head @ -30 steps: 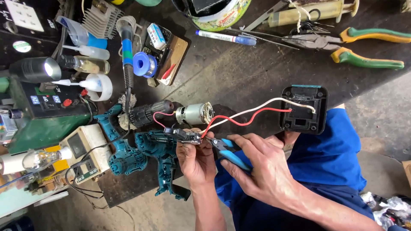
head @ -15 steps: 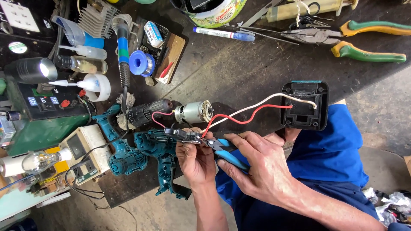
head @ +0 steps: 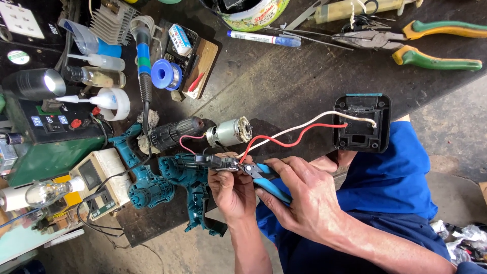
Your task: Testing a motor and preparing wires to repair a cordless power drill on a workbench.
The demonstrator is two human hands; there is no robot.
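Head view, looking down on a cluttered dark workbench [head: 284,86]. The left hand [head: 231,190] sits at lower centre, fingers pinched shut around a small black switch part [head: 210,161] with wires running off it. The right hand [head: 304,203] comes in from the lower right, wrapped closed around blue-handled cutters [head: 266,180], whose tip touches the part's right end. The cutters' long axis runs from lower right up to the left, straight at the pinch. Red and white wires [head: 299,134] stretch right to a black battery base [head: 361,123], while a small grey motor [head: 231,132] lies just above the hands. Teal drill housing [head: 177,175] rests left of the left hand.
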